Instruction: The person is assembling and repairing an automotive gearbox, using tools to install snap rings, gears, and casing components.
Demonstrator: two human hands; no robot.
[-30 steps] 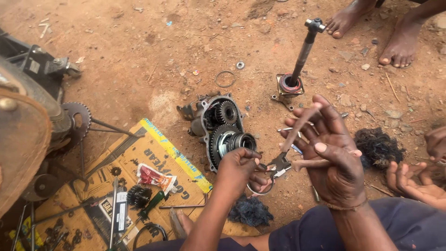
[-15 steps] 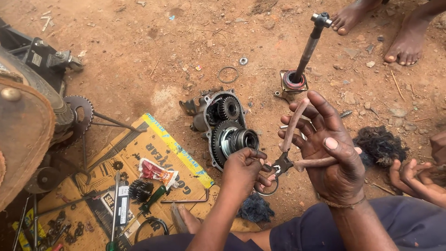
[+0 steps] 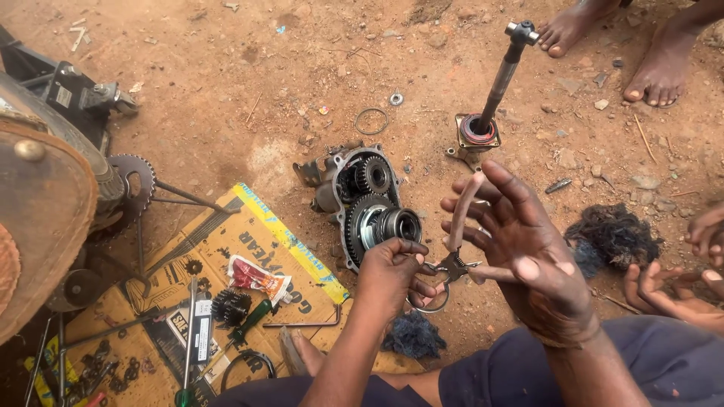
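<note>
My right hand (image 3: 539, 260) holds a pair of circlip pliers (image 3: 458, 249) by its reddish handles, fingers spread around them. My left hand (image 3: 391, 273) pinches a metal snap ring (image 3: 428, 301) at the pliers' tips. Both hands hover just right of an opened gearbox casing (image 3: 360, 200) with gears lying on the dirt.
A shaft with a square flange (image 3: 492, 90) stands on the dirt behind. A flattened cardboard sheet (image 3: 260, 241) with tools, a small gear and a screwdriver lies left. A machine with a sprocket (image 3: 128, 181) is at far left. Another person's feet (image 3: 664, 71) and hands (image 3: 679, 283) are at right, beside black rags (image 3: 609, 234).
My hands have shifted slightly while working the ring on the pliers' tips. The view has drifted a little; the casing and shaft have not moved.
</note>
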